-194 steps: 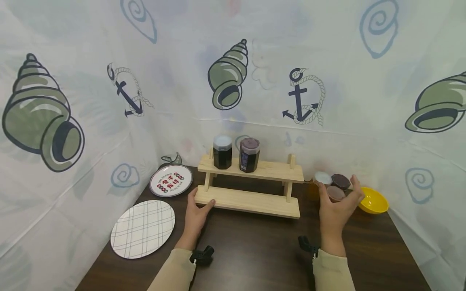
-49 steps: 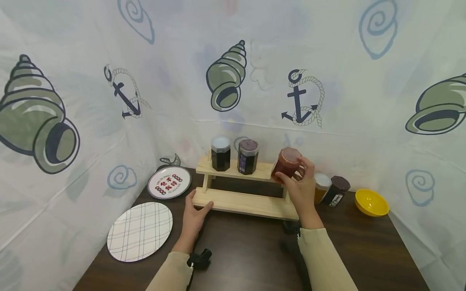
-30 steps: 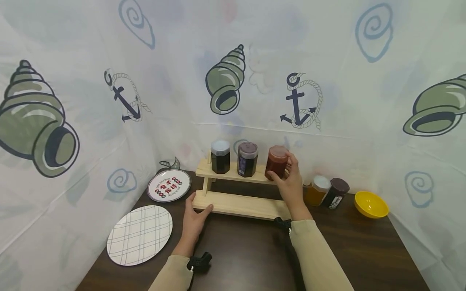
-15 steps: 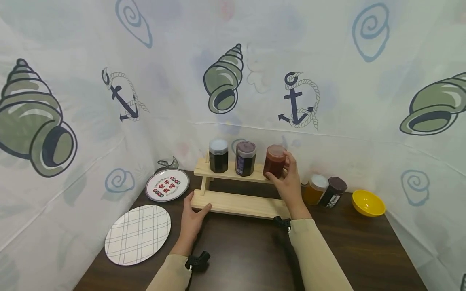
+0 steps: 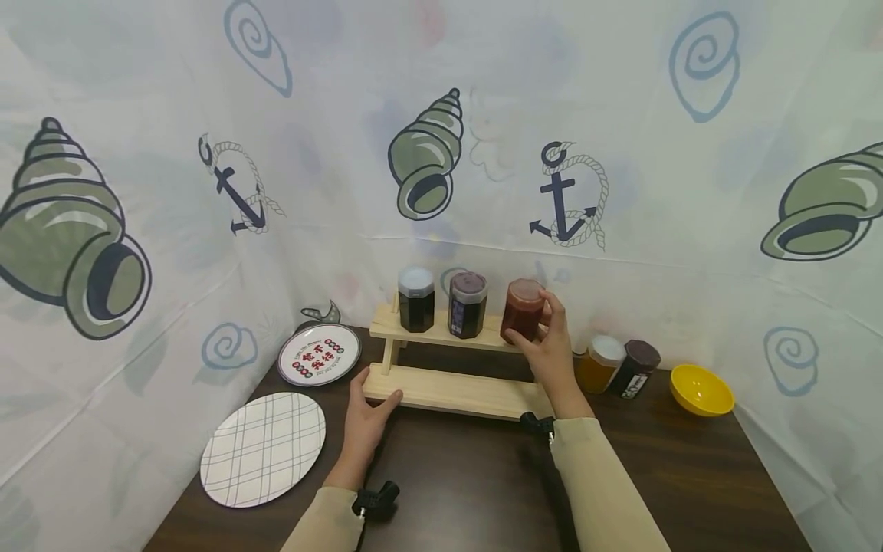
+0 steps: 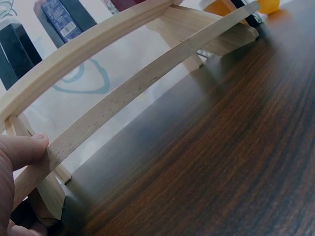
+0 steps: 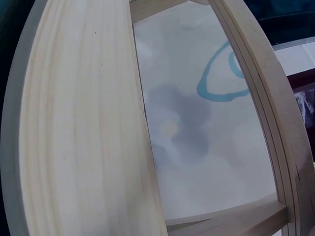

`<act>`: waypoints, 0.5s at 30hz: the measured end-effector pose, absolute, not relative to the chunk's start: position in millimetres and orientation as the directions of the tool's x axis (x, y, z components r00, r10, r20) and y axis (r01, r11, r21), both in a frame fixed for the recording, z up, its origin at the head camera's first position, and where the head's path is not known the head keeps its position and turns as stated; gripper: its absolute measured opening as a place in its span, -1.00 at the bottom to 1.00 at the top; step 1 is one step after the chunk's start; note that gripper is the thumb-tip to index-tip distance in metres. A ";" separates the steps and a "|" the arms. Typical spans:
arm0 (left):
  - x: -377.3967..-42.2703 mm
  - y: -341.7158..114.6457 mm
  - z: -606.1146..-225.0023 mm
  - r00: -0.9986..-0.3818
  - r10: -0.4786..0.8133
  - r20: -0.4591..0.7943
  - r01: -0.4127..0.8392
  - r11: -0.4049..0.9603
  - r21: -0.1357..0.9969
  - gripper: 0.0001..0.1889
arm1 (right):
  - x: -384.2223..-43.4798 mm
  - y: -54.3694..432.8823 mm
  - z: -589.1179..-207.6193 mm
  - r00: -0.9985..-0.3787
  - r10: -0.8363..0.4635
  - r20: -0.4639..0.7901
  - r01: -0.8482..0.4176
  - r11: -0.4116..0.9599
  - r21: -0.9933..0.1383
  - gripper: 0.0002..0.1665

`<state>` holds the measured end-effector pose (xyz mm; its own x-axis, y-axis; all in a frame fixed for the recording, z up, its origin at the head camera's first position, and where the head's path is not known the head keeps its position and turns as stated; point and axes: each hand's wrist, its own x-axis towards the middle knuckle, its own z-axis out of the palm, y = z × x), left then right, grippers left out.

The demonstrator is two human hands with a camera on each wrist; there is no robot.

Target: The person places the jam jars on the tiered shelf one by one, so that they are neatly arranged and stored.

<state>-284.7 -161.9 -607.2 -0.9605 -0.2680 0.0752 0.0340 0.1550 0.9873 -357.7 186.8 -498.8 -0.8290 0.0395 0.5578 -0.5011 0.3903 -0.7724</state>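
A red jar (image 5: 522, 310) stands upright at the right end of the upper board (image 5: 444, 330) of a wooden rack (image 5: 390, 355), grasped by your right hand (image 5: 549, 351), your thumb on its near left side and your fingers around its right, parted by the jar's width. Your left hand (image 5: 364, 422) grips the left end of the lower board (image 5: 448, 389), thumb on the front edge. Left of the red jar, apart from it, stand a purple-lidded jar (image 5: 467, 307) and, at the upper board's left end, a white-lidded dark jar (image 5: 417, 308). Beyond the rack, toward the far right corner of the table (image 5: 448, 491), are an amber jar (image 5: 599, 368), a dark jar (image 5: 633, 372) just beside it and a yellow bowl (image 5: 700, 391). Along the table's left edge lie a red-lettered plate (image 5: 320, 355) near the far corner and a checked plate (image 5: 264, 451) closer to you.
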 end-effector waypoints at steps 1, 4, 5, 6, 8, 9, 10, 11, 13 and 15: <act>-284.9 -161.5 -607.0 -0.960 -0.269 0.075 0.034 0.154 0.987 0.00 | -357.8 186.9 -498.7 -0.828 0.042 0.559 -0.503 0.387 -0.773 0.23; -284.9 -161.0 -605.4 -0.960 -0.271 0.073 0.032 0.153 0.988 0.00 | -358.5 187.1 -499.0 -0.826 0.045 0.562 -0.507 0.379 -0.774 0.20; -284.7 -160.8 -605.2 -0.959 -0.274 0.072 0.030 0.155 0.987 0.00 | -358.6 187.0 -499.1 -0.825 0.046 0.563 -0.507 0.379 -0.774 0.20; -284.5 -160.6 -604.9 -0.959 -0.276 0.069 0.026 0.157 0.987 0.00 | -358.7 186.9 -499.3 -0.825 0.046 0.563 -0.507 0.379 -0.774 0.20; -283.6 -160.3 -604.1 -0.959 -0.276 0.067 0.024 0.157 0.987 0.00 | -358.5 186.5 -499.9 -0.825 0.047 0.563 -0.507 0.379 -0.774 0.20; -283.2 -160.3 -604.1 -0.959 -0.276 0.066 0.022 0.157 0.987 0.00 | -358.4 186.1 -500.1 -0.825 0.047 0.563 -0.507 0.378 -0.775 0.20; -282.7 -160.3 -604.0 -0.959 -0.275 0.066 0.023 0.156 0.988 0.00 | -358.4 185.9 -500.6 -0.827 0.048 0.561 -0.505 0.377 -0.776 0.21; -282.4 -160.1 -604.2 -0.960 -0.274 0.062 0.020 0.153 0.988 0.00 | -358.4 185.6 -501.0 -0.827 0.049 0.560 -0.504 0.376 -0.778 0.22; -282.2 -160.5 -603.9 -0.961 -0.270 0.064 0.023 0.149 0.988 0.01 | -358.6 185.0 -501.5 -0.827 0.050 0.560 -0.505 0.375 -0.778 0.24; -282.5 -161.0 -604.1 -0.961 -0.269 0.065 0.025 0.150 0.988 0.00 | -359.0 184.3 -501.7 -0.827 0.049 0.560 -0.504 0.378 -0.777 0.26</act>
<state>-282.5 -161.0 -604.1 -0.9610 -0.2690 0.0647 0.0246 0.1499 0.9884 -359.0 184.3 -501.7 -0.8267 0.0494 0.5604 -0.5039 0.3779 -0.7767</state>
